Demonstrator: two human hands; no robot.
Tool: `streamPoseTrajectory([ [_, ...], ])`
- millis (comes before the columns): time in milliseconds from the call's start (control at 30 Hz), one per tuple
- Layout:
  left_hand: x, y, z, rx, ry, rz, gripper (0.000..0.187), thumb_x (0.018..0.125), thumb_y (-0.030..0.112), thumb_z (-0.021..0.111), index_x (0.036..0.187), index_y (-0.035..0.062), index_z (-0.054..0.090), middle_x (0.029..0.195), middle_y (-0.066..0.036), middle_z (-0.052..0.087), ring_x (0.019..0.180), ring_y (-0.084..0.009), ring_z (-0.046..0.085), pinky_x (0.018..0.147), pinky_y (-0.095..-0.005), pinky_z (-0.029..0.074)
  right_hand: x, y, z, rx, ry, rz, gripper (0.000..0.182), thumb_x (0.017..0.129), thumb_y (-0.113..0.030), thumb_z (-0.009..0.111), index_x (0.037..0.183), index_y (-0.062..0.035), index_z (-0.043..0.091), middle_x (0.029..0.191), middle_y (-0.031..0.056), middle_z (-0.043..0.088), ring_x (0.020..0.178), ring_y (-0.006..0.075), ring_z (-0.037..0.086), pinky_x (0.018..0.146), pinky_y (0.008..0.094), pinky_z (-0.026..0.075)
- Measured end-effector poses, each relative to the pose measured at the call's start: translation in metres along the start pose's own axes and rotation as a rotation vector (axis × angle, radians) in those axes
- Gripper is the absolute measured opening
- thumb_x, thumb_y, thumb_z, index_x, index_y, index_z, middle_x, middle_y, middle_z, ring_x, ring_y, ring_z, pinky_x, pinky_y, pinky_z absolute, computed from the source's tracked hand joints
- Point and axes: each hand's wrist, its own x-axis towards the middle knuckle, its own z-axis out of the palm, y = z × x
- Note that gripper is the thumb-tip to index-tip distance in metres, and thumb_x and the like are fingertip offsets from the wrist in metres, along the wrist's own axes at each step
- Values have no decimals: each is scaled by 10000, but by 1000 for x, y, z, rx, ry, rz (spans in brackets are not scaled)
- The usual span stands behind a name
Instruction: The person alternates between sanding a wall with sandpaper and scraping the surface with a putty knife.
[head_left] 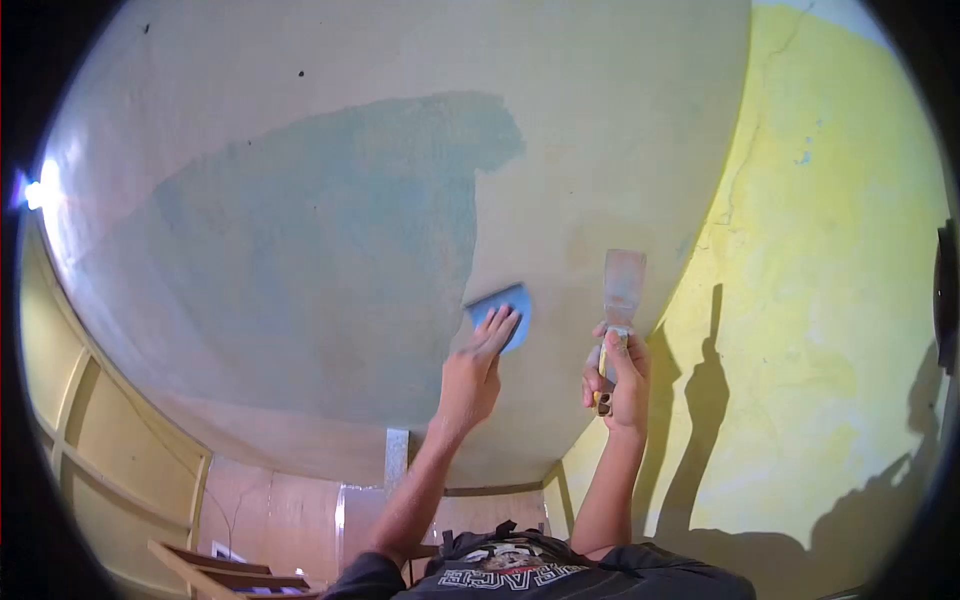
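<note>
My left hand (472,378) is closed on a blue flat putty spreader (518,318), its fingers pressed over the near side. The spreader's dark straight edge lies against the large grey-beige wall (575,130), beside the border of a darker blue-grey patch (330,250). To the right, my right hand (625,378) grips a putty knife (624,280) by its yellowish handle, blade pointing up. That broad blade looks smeared with pale filler. Whether the blade touches the wall cannot be made out.
A yellow wall (830,260) with a crack and shadows meets the grey wall on the right. Cream panelling (125,450) and a wooden frame (215,570) stand at lower left. A pale upright strip (397,455) is near my left forearm. A bright light (35,194) shines at far left.
</note>
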Motion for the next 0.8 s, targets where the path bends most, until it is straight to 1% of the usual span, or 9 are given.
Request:
streamPoseTrajectory([
  [100,-21,-6,-1,-153,90,-112,583,948,-128,498,1486,83,576,1555,-159,536,1473,-349,461,1183,-426,440,-1,5,-2,-20,35,-22,307,1067,-339,629,1134,-44,576,655,23,524,464,110,509,391,289,431],
  [167,-26,-2,-22,-203,189,-193,533,990,-107,496,1481,79,583,1538,-168,549,1470,-335,467,1180,-406,439,-2,8,-1,-26,21,0,304,1076,-343,607,1148,-49,577,645,34,535,461,118,517,396,290,430],
  [267,-26,-7,-44,-162,383,-273,521,1009,-105,487,1489,74,580,1537,-172,555,1482,-315,459,1171,-401,443,-1,16,0,-52,15,56,324,1091,-370,569,1196,-64,573,627,56,558,427,140,518,397,284,410],
  [367,-22,-14,-43,-29,519,-253,524,1011,-114,485,1497,59,571,1548,-173,548,1494,-324,441,1177,-415,434,1,19,3,-43,23,109,347,1091,-392,557,1231,-76,582,595,63,548,391,159,490,400,299,406],
  [400,-19,-9,-40,-10,544,-231,526,1011,-123,471,1498,50,570,1559,-170,539,1501,-355,422,1181,-437,430,2,20,0,-60,-11,97,364,1098,-400,535,1253,-73,574,596,62,547,391,162,491,404,306,404],
  [500,-18,-14,-32,52,537,-219,527,1018,-120,458,1504,57,565,1567,-164,532,1504,-362,414,1184,-439,428,3,18,8,-32,-23,94,370,1104,-407,522,1258,-74,568,593,61,542,391,162,491,400,302,394],
  [633,-19,-6,-35,58,556,-228,527,1023,-118,454,1507,58,561,1569,-163,530,1504,-361,413,1181,-444,433,0,12,15,2,-87,22,375,1112,-405,512,1267,-65,545,607,70,546,408,161,506,406,302,426],
  [667,-17,-8,-35,54,550,-232,524,1024,-117,454,1506,58,563,1567,-163,532,1504,-361,414,1180,-444,433,1,15,16,25,-98,9,392,1113,-407,520,1274,-49,530,611,72,553,429,153,529,439,295,436],
  [800,-17,-10,-39,61,513,-230,517,1024,-110,467,1502,58,567,1557,-162,542,1504,-361,417,1178,-444,435,-2,14,18,40,-104,-8,380,1117,-378,520,1279,-35,533,619,64,551,447,139,525,435,297,447],
])
